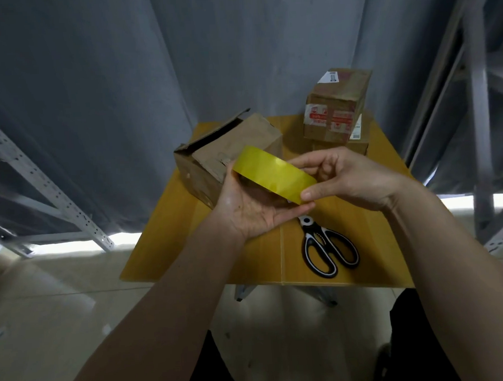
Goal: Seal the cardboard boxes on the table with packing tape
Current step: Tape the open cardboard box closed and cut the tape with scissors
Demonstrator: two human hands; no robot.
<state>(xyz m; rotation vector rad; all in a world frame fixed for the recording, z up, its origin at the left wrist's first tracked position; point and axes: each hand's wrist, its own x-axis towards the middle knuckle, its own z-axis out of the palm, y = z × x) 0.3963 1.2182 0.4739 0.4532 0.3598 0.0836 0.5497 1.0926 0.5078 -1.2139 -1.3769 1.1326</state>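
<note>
Yellow packing tape (pixel 274 174) sits above the near middle of the table (pixel 172 252), held up between both hands rather than resting on anything. The left hand (pixel 254 210) cradles the roll from below, palm up, fingers curled round its underside. The right hand (pixel 340 180) pinches the roll's near rim between thumb and forefinger, apparently feeling for the loose end of the tape; no free strip shows yet.

Behind the roll stands an open box (pixel 213 160), its far flap raised and its top seam gaping. To the right, a stack of two boxes (pixel 336 113) carries old red-and-white tape and labels. Scissors (pixel 326 244) lie flat on the table just under the hands, handles toward the person.

Risks from here are mostly about the tape end. If it is picked up carelessly it may split along its length, or fold back and stick to itself or to the fingers. The raised flap is likely to spring up under a strip laid without pressing it down first. A lowering hand could also knock the scissors off the near edge.
</note>
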